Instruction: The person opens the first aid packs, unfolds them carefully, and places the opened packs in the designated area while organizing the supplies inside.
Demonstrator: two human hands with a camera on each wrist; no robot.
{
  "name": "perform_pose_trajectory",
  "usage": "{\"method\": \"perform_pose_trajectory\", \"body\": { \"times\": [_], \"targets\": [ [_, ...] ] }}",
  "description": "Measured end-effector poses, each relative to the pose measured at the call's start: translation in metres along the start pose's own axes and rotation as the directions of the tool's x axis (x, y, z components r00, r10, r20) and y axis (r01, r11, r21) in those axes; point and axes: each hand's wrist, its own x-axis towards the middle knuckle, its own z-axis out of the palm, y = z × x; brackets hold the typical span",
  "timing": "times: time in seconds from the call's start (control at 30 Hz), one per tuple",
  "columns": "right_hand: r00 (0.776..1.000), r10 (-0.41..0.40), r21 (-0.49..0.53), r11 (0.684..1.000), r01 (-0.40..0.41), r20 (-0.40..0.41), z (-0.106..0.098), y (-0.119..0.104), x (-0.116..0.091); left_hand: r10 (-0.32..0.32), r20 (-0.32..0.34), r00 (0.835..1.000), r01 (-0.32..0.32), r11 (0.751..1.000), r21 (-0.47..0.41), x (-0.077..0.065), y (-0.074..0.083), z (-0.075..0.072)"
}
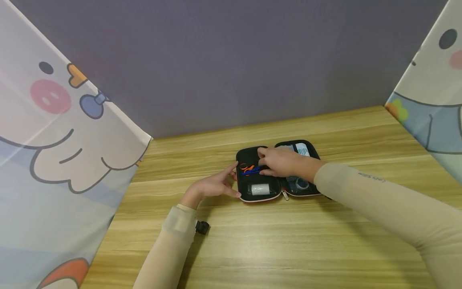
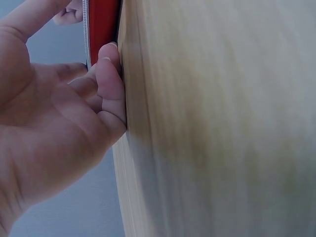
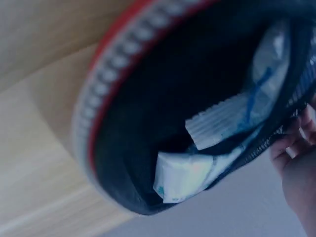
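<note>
A black zippered case (image 1: 249, 155) with red sides lies unfolded on the table. Its left half holds orange-handled scissors (image 1: 249, 170), a thin blue item (image 1: 246, 174) and a white roll (image 1: 260, 189). At that half's left edge, my left hand (image 1: 214, 184) touches the rim with index finger and thumb spread; its other fingers bend against the side in the left wrist view. My right hand (image 1: 283, 161) reaches over the middle, fingers bent near the scissors; whether they pinch anything is hidden. White packets (image 3: 182, 175) show in the right half.
A metal zipper pull (image 1: 285, 195) hangs at the case's front. The wood-grain table (image 1: 274, 245) ends at a grey back panel (image 1: 231, 68). Cartoon-printed sheets (image 1: 108, 144) stand at both sides. A small black device (image 1: 202, 227) sits at the left wrist.
</note>
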Motion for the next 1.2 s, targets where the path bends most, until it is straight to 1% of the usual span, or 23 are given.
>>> {"method": "perform_pose_trajectory", "body": {
  "times": [0.17, 0.27, 0.37, 0.47, 0.63, 0.7, 0.9, 0.97, 1.07, 1.2],
  "targets": [
    [1.000, -0.014, 0.061, 0.998, 0.013, 0.025, -0.011, 0.001, 0.000, 0.011, -0.004, 1.000, -0.010, 1.000, 0.011, 0.000, -0.001, 0.000],
    [0.996, -0.031, 0.110, 0.994, 0.021, 0.083, -0.016, 0.003, 0.000, 0.014, -0.008, 1.000, -0.014, 1.000, 0.019, -0.001, 0.001, 0.000],
    [0.992, -0.022, 0.139, 0.990, 0.004, 0.127, -0.016, 0.006, 0.000, 0.009, -0.007, 1.000, -0.009, 1.000, 0.018, -0.001, 0.002, 0.000],
    [0.993, 0.016, 0.122, 0.992, -0.030, 0.116, -0.014, 0.006, 0.002, 0.008, -0.004, 1.000, -0.008, 1.000, 0.007, 0.000, 0.001, 0.000],
    [0.997, 0.069, 0.051, 0.996, -0.071, 0.045, -0.011, 0.002, 0.002, 0.011, -0.007, 1.000, -0.011, 1.000, 0.000, 0.001, 0.000, 0.000],
    [0.996, 0.081, 0.039, 0.996, -0.082, 0.035, -0.010, 0.000, 0.001, 0.007, -0.008, 1.000, -0.007, 1.000, 0.001, 0.001, 0.000, 0.000],
    [0.994, 0.075, 0.070, 0.994, -0.081, 0.083, -0.008, -0.006, 0.005, 0.004, -0.010, 1.000, -0.004, 1.000, -0.009, 0.000, 0.000, 0.001],
    [0.995, 0.065, 0.036, 0.997, -0.068, 0.073, -0.005, -0.008, 0.006, 0.003, -0.008, 1.000, -0.004, 1.000, -0.011, 0.000, 0.000, 0.001],
    [0.998, 0.054, -0.050, 0.997, -0.053, 0.031, -0.002, -0.010, 0.005, 0.006, -0.006, 1.000, -0.006, 1.000, -0.009, -0.001, 0.000, 0.002],
    [0.999, 0.046, -0.189, 0.981, -0.048, -0.016, -0.001, -0.014, 0.005, 0.009, -0.004, 1.000, -0.009, 1.000, -0.002, 0.000, 0.000, 0.002]
  ]
}}
